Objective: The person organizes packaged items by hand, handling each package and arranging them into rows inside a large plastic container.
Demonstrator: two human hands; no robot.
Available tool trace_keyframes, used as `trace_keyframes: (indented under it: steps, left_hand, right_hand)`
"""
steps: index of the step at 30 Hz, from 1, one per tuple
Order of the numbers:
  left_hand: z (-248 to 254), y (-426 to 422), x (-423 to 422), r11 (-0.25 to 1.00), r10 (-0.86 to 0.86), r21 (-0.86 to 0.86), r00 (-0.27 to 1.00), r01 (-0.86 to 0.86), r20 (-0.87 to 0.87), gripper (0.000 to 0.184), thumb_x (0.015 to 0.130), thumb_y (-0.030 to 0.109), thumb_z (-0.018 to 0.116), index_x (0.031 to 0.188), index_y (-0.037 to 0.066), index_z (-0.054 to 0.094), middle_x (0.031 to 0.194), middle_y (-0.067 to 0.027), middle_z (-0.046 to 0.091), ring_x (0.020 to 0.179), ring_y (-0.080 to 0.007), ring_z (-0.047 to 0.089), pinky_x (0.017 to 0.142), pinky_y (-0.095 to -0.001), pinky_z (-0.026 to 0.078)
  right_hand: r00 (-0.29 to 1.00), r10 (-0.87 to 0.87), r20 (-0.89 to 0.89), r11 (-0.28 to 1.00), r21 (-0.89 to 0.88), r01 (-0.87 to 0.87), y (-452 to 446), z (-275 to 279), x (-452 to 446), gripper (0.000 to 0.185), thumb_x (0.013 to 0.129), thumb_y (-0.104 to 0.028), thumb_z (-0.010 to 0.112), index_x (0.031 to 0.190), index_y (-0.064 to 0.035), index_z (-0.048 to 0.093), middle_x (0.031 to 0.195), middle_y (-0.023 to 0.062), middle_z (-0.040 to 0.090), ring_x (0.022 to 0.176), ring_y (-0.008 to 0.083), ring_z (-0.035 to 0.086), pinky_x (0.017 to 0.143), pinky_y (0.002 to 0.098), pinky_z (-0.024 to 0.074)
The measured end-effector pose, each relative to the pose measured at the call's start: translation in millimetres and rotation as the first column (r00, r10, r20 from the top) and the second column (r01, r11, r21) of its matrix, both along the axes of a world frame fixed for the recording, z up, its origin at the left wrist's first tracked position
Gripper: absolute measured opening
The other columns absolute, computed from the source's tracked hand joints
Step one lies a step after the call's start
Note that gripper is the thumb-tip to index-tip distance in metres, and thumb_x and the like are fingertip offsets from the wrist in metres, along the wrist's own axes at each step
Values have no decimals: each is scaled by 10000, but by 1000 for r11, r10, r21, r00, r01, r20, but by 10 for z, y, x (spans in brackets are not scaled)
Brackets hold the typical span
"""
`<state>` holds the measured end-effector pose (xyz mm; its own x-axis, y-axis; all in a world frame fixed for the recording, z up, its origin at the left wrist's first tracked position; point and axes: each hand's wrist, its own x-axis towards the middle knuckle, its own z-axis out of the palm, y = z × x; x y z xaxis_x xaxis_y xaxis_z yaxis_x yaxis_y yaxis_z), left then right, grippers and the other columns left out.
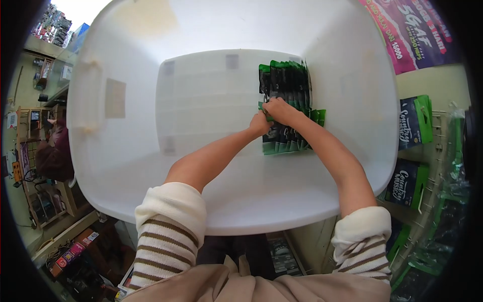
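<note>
Deep inside a large white plastic tub (241, 216), black packets with green edges (289, 83) stand close together in rows on the right part of the floor. My left hand (260, 124) is closed at the left edge of these rows, on a black-and-green packet (270, 132) that is partly covered by the fingers. Right beside it, my right hand (283, 110) reaches over the packets, its fingers bent together and touching the same packet near its top. The two hands nearly meet, and they hide most of what lies between them.
Packs marked "Country Music" (415, 121) hang on a wire rack at the right, below a pink and purple banner (412, 35). A person in a dark red sleeve (56, 151) is at the left, near wooden shelves (25, 136). The tub's near rim is in front of my body.
</note>
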<state>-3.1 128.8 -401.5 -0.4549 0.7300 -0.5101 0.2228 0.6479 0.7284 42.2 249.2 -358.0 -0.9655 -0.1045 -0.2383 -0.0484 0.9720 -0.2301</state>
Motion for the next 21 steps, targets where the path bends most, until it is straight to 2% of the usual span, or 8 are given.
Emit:
trace_keyframes:
  steps: [1,4,8,10,12,14,16,21]
  left_hand:
    - [81,-43,-37,987,92,141,989,-75,-116,398,715,214,639,986,-1,442,911,-214,584,891,-380,546,745,-458,433]
    - [514,-117,-273,951,126,298,986,-89,-106,361,735,155,621,984,13,402,855,-216,586,841,-397,548,694,-466,427]
    - [1498,-286,-464,906,44,421,983,35,-177,299,763,115,592,963,16,393,817,-215,582,807,-418,537,655,-451,427]
    - [1981,-373,-430,880,86,474,982,4,-167,235,813,126,578,938,32,402,799,-170,564,731,-229,578,583,-323,442]
    - [2450,-461,-301,796,99,604,991,-24,-91,219,807,98,580,913,20,405,776,-146,566,710,-210,568,599,-318,437]
    - [2952,-559,-39,695,83,718,996,-50,-11,204,801,70,581,888,9,407,753,-121,568,689,-191,558,615,-313,433]
    - [3388,-739,287,545,13,834,995,-88,96,163,805,27,573,880,21,428,762,-48,525,722,-83,479,629,-251,410]
    - [3776,-1110,1131,480,-225,868,940,-123,258,156,809,-11,549,908,29,434,807,-31,497,795,-86,473,728,-227,393]
  right_hand:
    - [995,-63,81,996,-52,67,-30,194,-69,90,742,-58,540,822,-21,524,810,96,568,858,297,538,749,384,427]
    - [983,-184,21,959,-215,184,-135,848,-165,96,755,-80,552,830,-38,508,778,117,589,797,278,580,718,381,450]
    - [910,-401,-110,862,-381,333,-302,1676,-101,106,763,-93,564,825,-25,510,786,137,588,819,279,573,694,396,447]
    - [792,-522,-317,831,-399,388,-465,2219,92,111,765,-92,576,815,-21,506,782,133,580,810,303,562,690,399,445]
    - [691,-589,-418,805,-372,462,-644,2643,380,115,757,-88,591,808,-26,509,794,122,575,799,309,558,698,399,442]
    - [473,-692,-544,720,-476,505,-878,3101,749,129,761,-93,598,824,-25,510,808,116,563,786,311,553,691,391,435]
    - [368,-748,-552,658,-545,520,-1141,3430,1153,134,762,-92,602,834,-24,512,812,117,557,784,309,552,680,380,434]
    - [163,-808,-567,563,-657,501,-1876,3920,2145,143,773,-79,613,857,-17,515,803,106,547,755,263,564,645,314,433]
